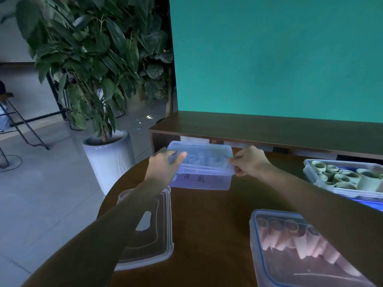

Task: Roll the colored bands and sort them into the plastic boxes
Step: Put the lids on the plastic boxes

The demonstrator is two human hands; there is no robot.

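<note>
Two arms reach out from the bottom of the view, both bare from as far up as one can see down to the wrist, with no sleeve on either. The left hand (163, 165) and the right hand (249, 161) are bare as well, ungloved. The light is dim and bluish, so fine details such as the nails cannot be made out
</note>
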